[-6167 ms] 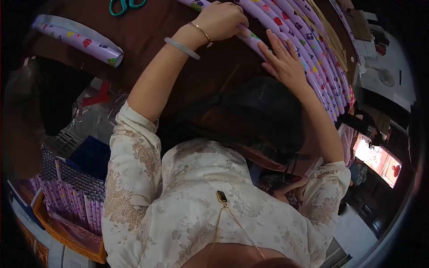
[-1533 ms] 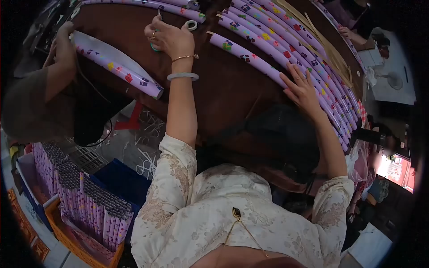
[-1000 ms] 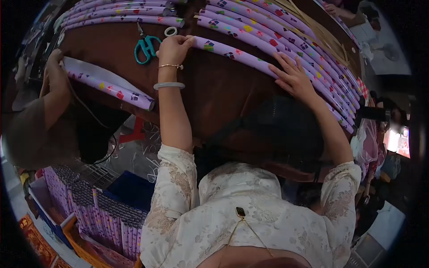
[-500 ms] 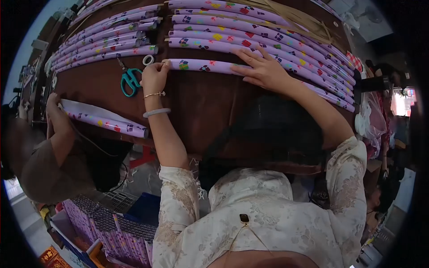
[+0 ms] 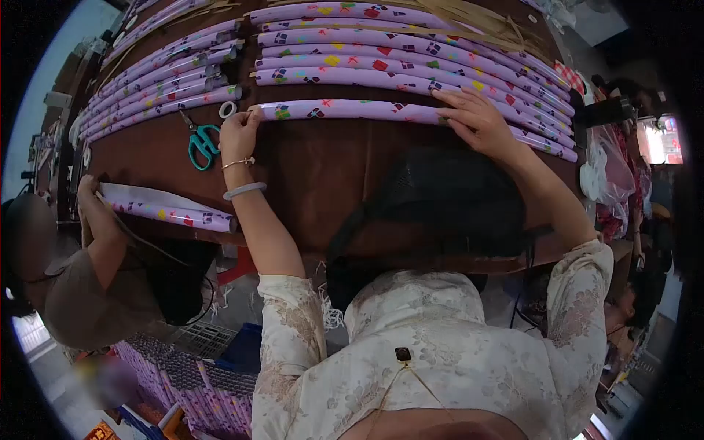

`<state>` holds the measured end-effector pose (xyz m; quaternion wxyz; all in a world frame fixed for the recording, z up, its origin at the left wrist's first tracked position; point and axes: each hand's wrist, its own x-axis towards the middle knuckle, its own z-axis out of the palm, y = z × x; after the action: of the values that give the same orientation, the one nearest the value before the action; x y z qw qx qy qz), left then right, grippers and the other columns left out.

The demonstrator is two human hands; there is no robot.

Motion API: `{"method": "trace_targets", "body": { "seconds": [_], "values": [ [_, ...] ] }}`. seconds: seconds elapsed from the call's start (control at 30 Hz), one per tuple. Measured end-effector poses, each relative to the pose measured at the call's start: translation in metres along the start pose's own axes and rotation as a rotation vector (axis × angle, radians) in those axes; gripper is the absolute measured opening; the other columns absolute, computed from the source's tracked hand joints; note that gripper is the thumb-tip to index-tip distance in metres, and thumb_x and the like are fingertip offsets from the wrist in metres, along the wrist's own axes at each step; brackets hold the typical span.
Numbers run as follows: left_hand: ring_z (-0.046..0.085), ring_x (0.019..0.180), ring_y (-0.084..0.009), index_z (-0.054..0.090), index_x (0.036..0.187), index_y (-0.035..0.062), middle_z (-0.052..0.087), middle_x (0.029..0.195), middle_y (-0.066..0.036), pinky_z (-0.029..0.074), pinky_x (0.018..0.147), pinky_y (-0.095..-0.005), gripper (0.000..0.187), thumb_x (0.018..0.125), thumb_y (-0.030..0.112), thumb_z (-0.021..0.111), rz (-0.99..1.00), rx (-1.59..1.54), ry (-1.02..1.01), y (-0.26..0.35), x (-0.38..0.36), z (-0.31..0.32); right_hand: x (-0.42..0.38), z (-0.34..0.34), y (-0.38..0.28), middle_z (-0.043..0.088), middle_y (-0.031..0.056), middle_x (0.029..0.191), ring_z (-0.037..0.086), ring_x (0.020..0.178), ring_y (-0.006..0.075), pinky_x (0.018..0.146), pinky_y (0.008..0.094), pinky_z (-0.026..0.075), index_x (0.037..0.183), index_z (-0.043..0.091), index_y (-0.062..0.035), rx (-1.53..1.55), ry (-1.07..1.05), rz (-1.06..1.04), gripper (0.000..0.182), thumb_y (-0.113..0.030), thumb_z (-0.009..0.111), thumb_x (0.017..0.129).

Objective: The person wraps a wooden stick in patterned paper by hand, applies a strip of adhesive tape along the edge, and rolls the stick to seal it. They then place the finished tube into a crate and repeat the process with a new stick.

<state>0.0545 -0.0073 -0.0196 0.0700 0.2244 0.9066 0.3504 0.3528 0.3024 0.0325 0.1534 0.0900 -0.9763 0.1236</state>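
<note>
A narrow lilac roll of gift-printed wrapping paper (image 5: pixel 352 110) lies crosswise on the brown table in front of me. Pinched at its left end, the roll is in the fingers of my left hand (image 5: pixel 239 138). Toward its right part, my right hand (image 5: pixel 484 126) rests with fingers stretched out, the tips touching the roll. Teal-handled scissors (image 5: pixel 202 145) and a white tape ring (image 5: pixel 228 110) lie just left of my left hand.
Several similar rolls (image 5: pixel 330 77) are lined up behind, with another group (image 5: pixel 161 99) at the left. A person at the left (image 5: pixel 95 205) handles a partly unrolled lilac sheet (image 5: pixel 169 209). Below stands a bin of packed rolls (image 5: pixel 198 392). Brown strips (image 5: pixel 469 29) lie at the back.
My right hand has slid to the right along the roll, uncovering more of it. The view has shifted slightly; my left hand keeps its pinch on the left end.
</note>
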Motion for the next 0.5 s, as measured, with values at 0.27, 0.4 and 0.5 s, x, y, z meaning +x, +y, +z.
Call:
{"method": "trace_targets", "body": {
  "seconds": [0.27,0.4,0.5],
  "values": [
    [0.055,0.064,-0.0151,0.064,0.087,-0.0033,0.061,0.068,-0.013,0.043,0.061,-0.0312,0.046,0.082,0.042,0.058,0.037,-0.031,-0.046,-0.032,0.021,0.005,0.031,0.040,-0.005,0.025,0.0007,0.144,0.026,0.131,0.0174,0.106,0.0485,0.017,0.137,0.027,-0.0145,-0.267,-0.167,-0.150,0.052,-0.032,0.044,0.091],
    [0.051,0.065,-0.0113,0.065,0.088,-0.0038,0.061,0.069,-0.006,0.041,0.060,-0.0271,0.046,0.082,0.041,0.061,0.010,-0.105,-0.057,-0.052,0.032,0.008,0.003,0.030,0.012,0.023,-0.0013,0.145,0.025,0.132,0.0163,0.107,0.0488,0.016,0.138,0.026,-0.0161,-0.326,-0.182,-0.154,0.053,-0.033,0.043,0.090],
    [0.042,0.063,-0.0051,0.065,0.088,-0.0038,0.054,0.068,0.003,0.035,0.057,-0.0205,0.040,0.084,0.036,0.061,-0.063,-0.154,-0.114,-0.039,0.027,0.002,-0.037,0.009,0.022,0.022,-0.0024,0.145,0.024,0.132,0.0154,0.107,0.0482,0.016,0.138,0.026,-0.0181,-0.371,-0.241,-0.079,0.052,-0.033,0.042,0.091]
  ]
}}
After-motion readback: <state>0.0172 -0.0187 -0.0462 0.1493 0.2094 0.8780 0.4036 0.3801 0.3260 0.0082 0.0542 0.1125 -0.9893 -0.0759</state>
